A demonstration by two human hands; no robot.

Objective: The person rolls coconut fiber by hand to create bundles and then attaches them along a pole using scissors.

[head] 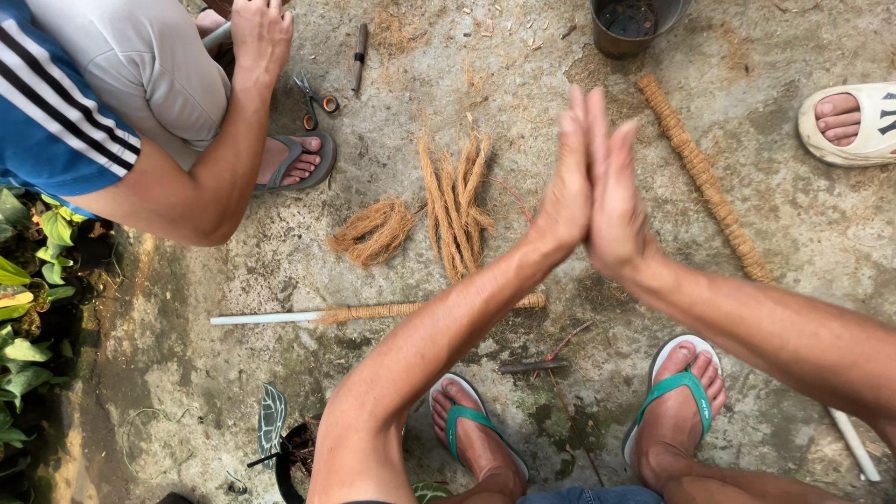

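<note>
2 hands pressed flat: left hand (567,191) | right hand (614,201) | fibre strands (455,205) just left

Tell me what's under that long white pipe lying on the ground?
The white pipe rests on bare concrete ground. Its right part is wrapped in brown coir fibre, and the person's left forearm covers a stretch, so nothing beneath there can be seen.

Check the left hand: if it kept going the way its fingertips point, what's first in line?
In the image plane, the left hand, pressed palm to palm against the right hand, points toward the dark round bucket at the top edge. Nothing else shows between them, though depth is unclear.
</note>
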